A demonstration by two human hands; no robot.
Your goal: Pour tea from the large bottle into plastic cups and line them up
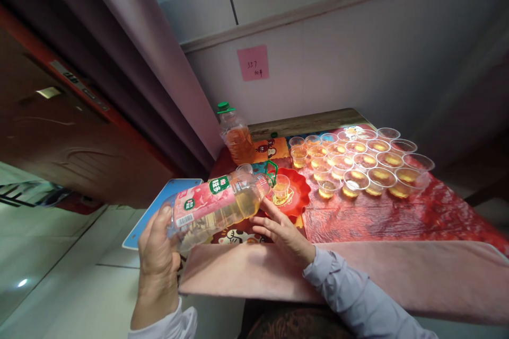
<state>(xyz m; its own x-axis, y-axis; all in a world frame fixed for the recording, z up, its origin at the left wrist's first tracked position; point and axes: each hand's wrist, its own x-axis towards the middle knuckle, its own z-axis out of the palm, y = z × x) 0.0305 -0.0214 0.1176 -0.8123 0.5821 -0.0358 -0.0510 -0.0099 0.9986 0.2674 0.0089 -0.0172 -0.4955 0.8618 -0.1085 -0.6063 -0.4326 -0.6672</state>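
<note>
My left hand (157,246) grips the lower end of a large clear juice bottle (207,198) with a pink label and a green ring at its neck. Tilted nearly level, the bottle holds pale yellow liquid, and its mouth is at a clear plastic cup (281,186). That cup stands in a red scalloped dish (304,193) and has yellow liquid in it. Below the bottle's neck, my right hand (280,228) has its fingers stretched out and apart. Its fingertips are close to the bottle; I cannot tell whether they touch it.
Several filled plastic cups (356,183) crowd the right side of the red-covered table (369,222). Behind the held bottle stands another bottle (236,137) with a green cap and orange-looking liquid. A green cap (274,135) lies at the back. A blue stool (159,201) is at left.
</note>
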